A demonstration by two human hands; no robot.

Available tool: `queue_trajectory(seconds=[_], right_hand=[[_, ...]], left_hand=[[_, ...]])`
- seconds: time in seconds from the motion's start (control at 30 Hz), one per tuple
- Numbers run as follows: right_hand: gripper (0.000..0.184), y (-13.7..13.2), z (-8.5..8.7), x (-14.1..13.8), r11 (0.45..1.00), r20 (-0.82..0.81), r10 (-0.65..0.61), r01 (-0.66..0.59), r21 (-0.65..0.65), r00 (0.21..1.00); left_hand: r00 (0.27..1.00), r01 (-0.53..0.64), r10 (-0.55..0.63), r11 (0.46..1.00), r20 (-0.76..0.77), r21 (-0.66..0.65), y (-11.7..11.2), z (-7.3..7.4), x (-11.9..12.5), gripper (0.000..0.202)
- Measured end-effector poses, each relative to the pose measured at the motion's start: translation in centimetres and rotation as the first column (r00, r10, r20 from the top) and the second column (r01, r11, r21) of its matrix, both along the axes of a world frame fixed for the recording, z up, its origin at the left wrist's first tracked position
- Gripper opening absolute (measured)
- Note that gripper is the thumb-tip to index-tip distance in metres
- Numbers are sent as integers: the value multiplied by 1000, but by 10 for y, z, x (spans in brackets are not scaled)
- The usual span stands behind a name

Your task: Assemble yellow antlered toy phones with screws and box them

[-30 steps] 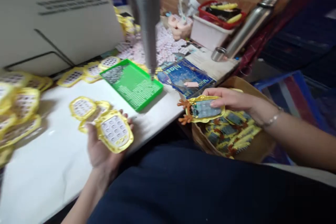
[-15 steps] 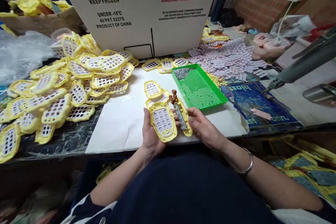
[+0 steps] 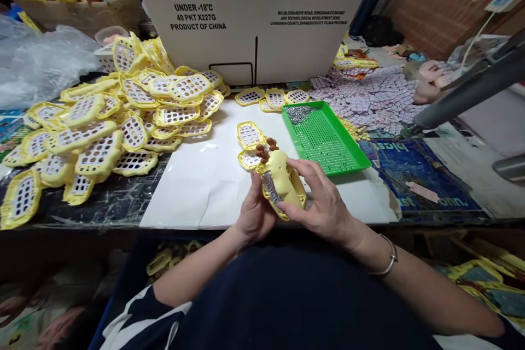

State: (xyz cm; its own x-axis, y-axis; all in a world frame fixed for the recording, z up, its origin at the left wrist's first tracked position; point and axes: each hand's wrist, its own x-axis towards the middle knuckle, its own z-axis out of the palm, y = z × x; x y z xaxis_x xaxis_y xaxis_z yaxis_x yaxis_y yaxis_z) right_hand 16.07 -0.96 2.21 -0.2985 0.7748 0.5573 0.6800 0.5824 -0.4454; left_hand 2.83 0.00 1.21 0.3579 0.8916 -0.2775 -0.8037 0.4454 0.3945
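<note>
Both hands meet over the front edge of the white sheet (image 3: 205, 186). My left hand (image 3: 254, 213) grips the underside of a yellow toy phone shell (image 3: 281, 183) with brown antlers at its top. My right hand (image 3: 322, 205) presses on the same shell from the right, fingers curled over its back. The two yellow halves appear pressed together, with a grey board showing at the seam. Two loose yellow keypad fronts (image 3: 250, 135) lie just beyond the hands.
A large heap of yellow keypad fronts (image 3: 115, 120) fills the left. A green tray (image 3: 326, 139) with screws sits to the right, beside a hanging electric screwdriver (image 3: 463, 95). A big carton (image 3: 246, 16) stands behind. Pale keypad mats (image 3: 369, 98) cover the back right.
My right hand brought the antlered back half from the box at right over to the keypad front in my left hand. The two halves are now held together.
</note>
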Motion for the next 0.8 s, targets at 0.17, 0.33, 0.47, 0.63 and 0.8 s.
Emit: queue_trajectory(seconds=[0.17, 0.33, 0.47, 0.63, 0.8], right_hand=[[63, 0, -3, 0, 999, 108, 29, -31, 16, 994], [67, -1, -3, 3, 998, 131, 69, -69, -4, 989], [72, -3, -5, 4, 994, 142, 106, -109, 14, 984], [75, -7, -7, 4, 985, 85, 168, -171, 30, 982], [75, -10, -6, 3, 977, 33, 208, -209, 50, 978]], left_hand=[[1000, 5, -5, 1000, -2, -29, -2, -1, -3, 52], [998, 45, -41, 997, -56, 70, -2, -4, -4, 74], [994, 58, -43, 987, -102, 151, -3, -11, -5, 84], [991, 65, -19, 933, -131, 353, -4, -23, -9, 76], [983, 60, 19, 906, -181, 418, -3, -25, -11, 81]])
